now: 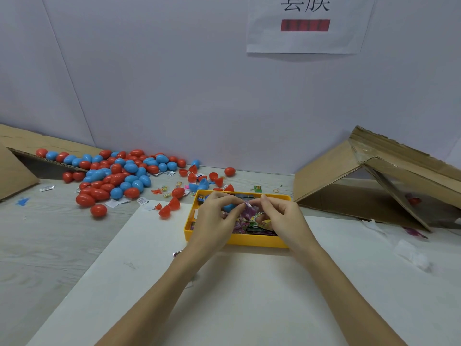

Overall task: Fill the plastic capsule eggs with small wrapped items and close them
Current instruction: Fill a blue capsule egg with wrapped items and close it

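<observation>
Both hands hover over a yellow tray (252,242) of small wrapped items (252,224). My left hand (218,221) cups a blue egg half (228,208) and its fingertips meet a purple wrapped item (250,205). My right hand (282,218) pinches that same purple wrapper from the other side. A heap of closed red and blue capsule eggs (117,173) lies at the back left. Open red egg halves (169,208) sit left of the tray.
A tipped cardboard box (369,176) lies at the right, another cardboard flap (15,168) at far left. Loose wrappers and tiny toys (162,191) scatter between heap and tray. A white sheet (224,283) covers the near table. A paper sign (305,23) hangs on the wall.
</observation>
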The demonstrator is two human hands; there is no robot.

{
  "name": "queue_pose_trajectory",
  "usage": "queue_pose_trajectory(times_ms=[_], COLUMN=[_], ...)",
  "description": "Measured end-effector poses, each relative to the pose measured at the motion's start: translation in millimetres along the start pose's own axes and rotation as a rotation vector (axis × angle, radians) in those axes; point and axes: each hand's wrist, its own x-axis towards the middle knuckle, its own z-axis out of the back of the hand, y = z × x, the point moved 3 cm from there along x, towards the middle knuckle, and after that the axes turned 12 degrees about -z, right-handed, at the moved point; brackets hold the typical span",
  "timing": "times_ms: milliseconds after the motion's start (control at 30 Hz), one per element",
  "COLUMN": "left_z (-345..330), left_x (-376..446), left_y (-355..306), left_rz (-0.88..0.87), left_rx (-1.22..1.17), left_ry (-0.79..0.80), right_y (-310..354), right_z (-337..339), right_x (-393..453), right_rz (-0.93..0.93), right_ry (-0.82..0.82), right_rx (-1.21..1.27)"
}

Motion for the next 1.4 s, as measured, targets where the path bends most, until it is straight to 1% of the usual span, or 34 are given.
queue_pose_trajectory(times_ms=[133, 200, 367, 400, 533, 633, 767, 933, 1067, 1267, 1400], left_z=[1.6, 3.0, 3.6, 3.1, 2.2, 1.9, 1.4, 4.1, 5.6, 6.5, 8.4], left_x=[-0.6, 0.1, 0.2, 0.2, 0.3, 0.6, 0.6, 1.1, 1.2, 1.7, 1.7], left_y=[-3.3, -4.0, -1.7, -1.4, -1.0, -2.4, -4.2, -5.4, -6.7, 1.5, 0.9], left_rz=[-0.029, -0.035, -0.034, -0.031, -0.023, -0.024, -0.019, 0.11, 0.093, 0.144, 0.156], left_rx=[-0.141, -0.196, -0.162, -0.175, -0.221, -0.244, -0.253, -0.283, -0.276, -0.194, -0.229], left_ry=[-0.083, -0.096, -0.064, -0.058, -0.046, -0.04, -0.015, -0.007, 0.028, -0.012, -0.035], right_y=[2.7, 3.1, -4.4, -3.9, 3.1, 5.3, 3.2, 1.0, 2.4, 2.1, 2.9], right_z=[-1.2, -1.1, 1.0, 1.1, 0.8, 4.3, 8.2, 8.0, 8.2, 8.4, 10.1], right_x=[-1.3, -0.7, 1.3, 1.0, -0.3, -0.8, 1.4, 2.2, 0.5, 1.8, 1.5], right_rz=[0.07, 0.099, 0.059, 0.053, 0.017, 0.025, 0.005, -0.002, 0.022, 0.027, 0.008], right_ry=[0.056, 0.072, -0.038, -0.031, 0.18, 0.235, 0.221, 0.182, 0.174, 0.164, 0.171], right_rx=[0.054, 0.084, 0.002, 0.015, 0.144, 0.193, 0.208, 0.161, 0.085, 0.059, 0.055])
